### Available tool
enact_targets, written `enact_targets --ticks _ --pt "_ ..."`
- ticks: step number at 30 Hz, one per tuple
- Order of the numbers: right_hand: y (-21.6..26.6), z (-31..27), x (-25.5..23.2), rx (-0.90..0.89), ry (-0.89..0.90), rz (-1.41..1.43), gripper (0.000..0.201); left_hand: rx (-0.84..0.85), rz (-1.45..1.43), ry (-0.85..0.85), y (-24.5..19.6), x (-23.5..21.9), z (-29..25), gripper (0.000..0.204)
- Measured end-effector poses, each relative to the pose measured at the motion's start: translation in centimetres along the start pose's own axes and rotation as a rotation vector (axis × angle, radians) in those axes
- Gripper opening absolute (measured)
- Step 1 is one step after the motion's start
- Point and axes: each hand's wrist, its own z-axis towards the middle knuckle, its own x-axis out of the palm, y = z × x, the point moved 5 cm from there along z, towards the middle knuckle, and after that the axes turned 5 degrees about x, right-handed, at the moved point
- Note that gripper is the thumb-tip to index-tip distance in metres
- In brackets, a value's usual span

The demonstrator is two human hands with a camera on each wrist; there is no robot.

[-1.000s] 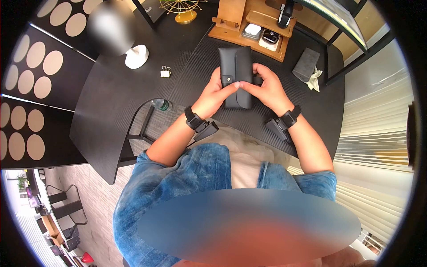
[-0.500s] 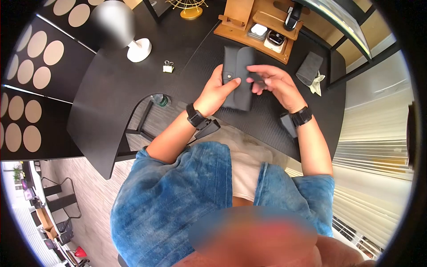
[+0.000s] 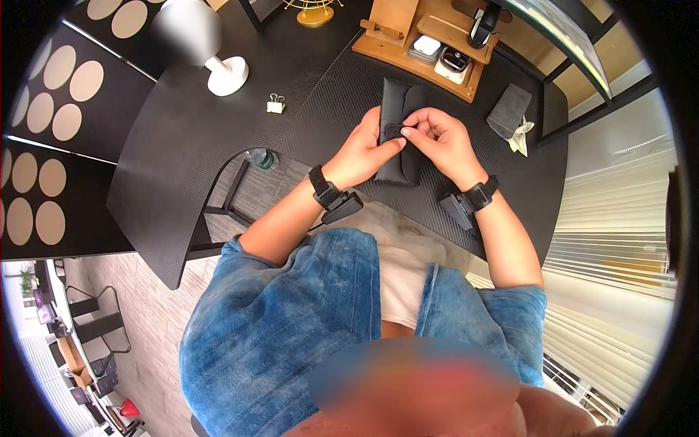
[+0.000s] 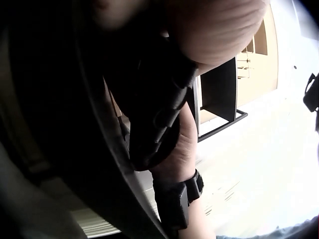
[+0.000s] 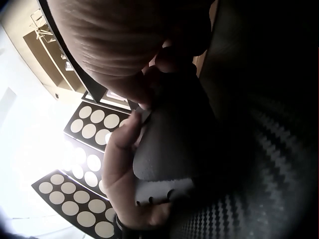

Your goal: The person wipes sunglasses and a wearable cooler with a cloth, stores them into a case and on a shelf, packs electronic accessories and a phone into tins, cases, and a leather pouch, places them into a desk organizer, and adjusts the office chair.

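A soft black glasses case [image 3: 395, 169], long and with a flap, is held upright in front of me over the desk. My left hand [image 3: 364, 151] grips its left side, the thumb lying across the front. At the case's small closing strap [image 3: 394, 131], my right hand [image 3: 445, 144] pinches the strap end between thumb and forefinger. The left thumb tip is right beside that pinch. From the right wrist view, the end of the case [image 5: 172, 144] shows with left fingers wrapped behind it. The snap stud is hidden.
On the desk [image 3: 291, 153] stand a white lamp base [image 3: 228, 77] and a binder clip [image 3: 276, 103]. A wooden stand [image 3: 415, 52] with small devices is at the back. To the right lie a grey case [image 3: 510, 109] and a pale cloth [image 3: 520, 137]. A bottle [image 3: 263, 159] shows near the desk's curved edge.
My right hand drew away from the case with fingers spread, then came back and now pinches the strap over the front. The case has shifted slightly right; the left hand has kept its grip.
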Motion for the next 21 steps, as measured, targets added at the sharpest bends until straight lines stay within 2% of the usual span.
enact_targets --ticks 11,13,15,17,19,21 --pt "1.0 -0.4 0.0 -0.046 -0.116 -0.122 0.011 -0.013 -0.078 -0.032 -0.1 -0.1 0.1 0.037" --pt "1.2 -0.6 0.0 -0.045 -0.132 -0.124 0.014 -0.054 -0.273 -0.075 -0.2 0.0 -0.1 0.036" --pt "1.2 -0.6 -0.1 -0.045 -0.149 -0.126 0.017 -0.053 -0.310 -0.079 0.1 -0.3 0.1 0.036" --pt "2.0 -0.8 -0.6 -0.181 -0.303 -0.285 0.027 -0.051 -0.348 -0.081 -0.5 -0.4 0.3 0.036" --pt "1.7 -0.6 -0.8 -0.129 -0.336 -0.247 0.032 -0.113 -0.557 -0.153 -0.9 -0.4 0.0 0.035" --pt "0.7 -0.3 -1.0 -0.079 -0.372 -0.209 0.037 -0.117 -0.569 -0.158 -0.9 -0.6 0.0 0.034"
